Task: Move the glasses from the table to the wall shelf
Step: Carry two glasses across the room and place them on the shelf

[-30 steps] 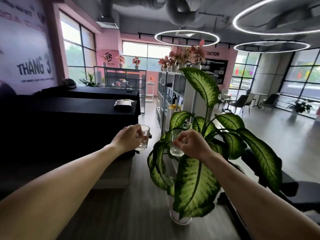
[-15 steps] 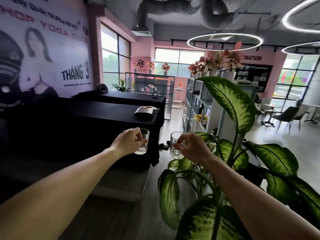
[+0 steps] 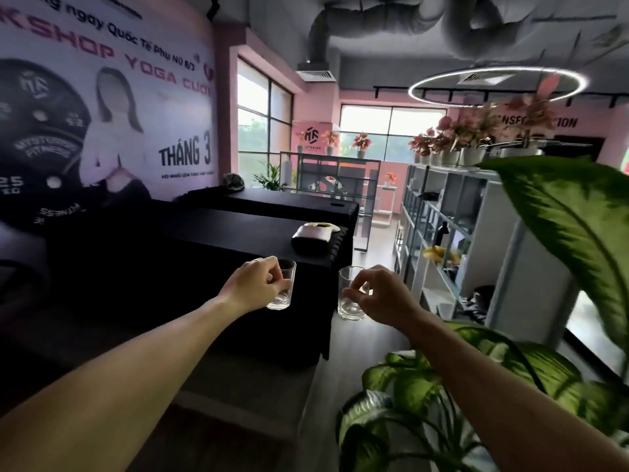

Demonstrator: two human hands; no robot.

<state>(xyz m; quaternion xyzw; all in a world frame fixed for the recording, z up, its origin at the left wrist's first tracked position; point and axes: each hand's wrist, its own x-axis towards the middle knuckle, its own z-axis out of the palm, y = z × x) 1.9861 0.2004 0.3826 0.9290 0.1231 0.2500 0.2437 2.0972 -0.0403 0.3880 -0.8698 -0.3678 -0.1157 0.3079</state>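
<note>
Both arms reach forward at chest height. My left hand (image 3: 257,287) grips a clear, empty drinking glass (image 3: 284,294) from its left side, held upright in the air. My right hand (image 3: 377,294) pinches a second clear glass (image 3: 348,301) from its right side, also upright. The two glasses hang about a hand's width apart. A pale open shelf unit (image 3: 442,233) with several compartments stands further ahead on the right.
Tables under black cloth (image 3: 204,240) fill the left, with a dark pouch (image 3: 311,237) near their right end. A big-leafed potted plant (image 3: 561,233) crowds the right and lower right. Between tables and shelf unit runs a wooden-floor aisle (image 3: 374,253). Flower pots top the shelf.
The view has swung left and forward. The plant has slid from the centre to the right edge. Both hands keep their glasses at the same height.
</note>
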